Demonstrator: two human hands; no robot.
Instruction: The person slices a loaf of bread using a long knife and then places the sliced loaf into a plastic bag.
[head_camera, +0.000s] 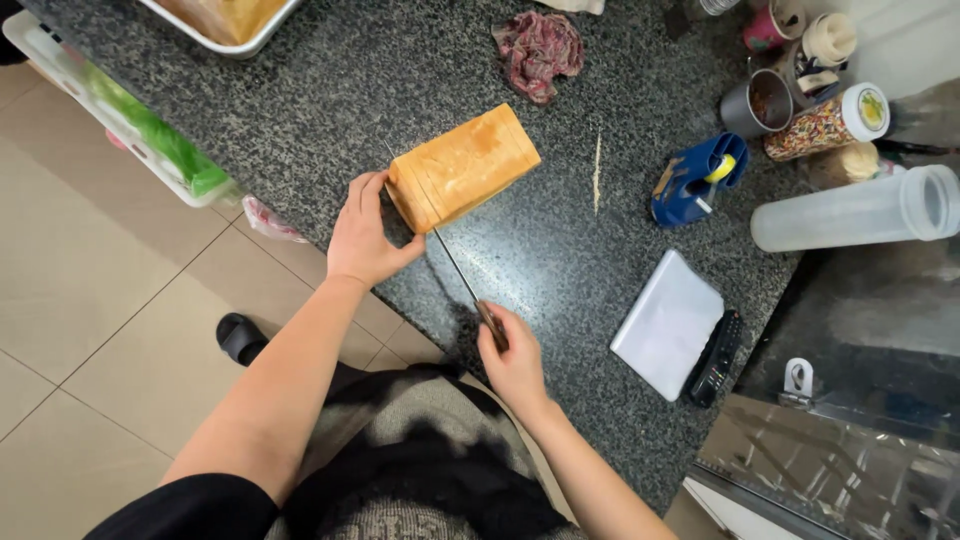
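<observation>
A golden loaf of bread lies on the dark speckled granite counter, with slice lines showing at its near end. My left hand presses against that near end, steadying it. My right hand grips the handle of a long thin knife. The blade runs up into the loaf's near end, just behind the end slice.
Right of the loaf lie a thin wooden skewer, a blue tape dispenser, a clear cylinder container, jars and cups, a white plastic pack and a black remote. A crumpled cloth and a tray sit farther back.
</observation>
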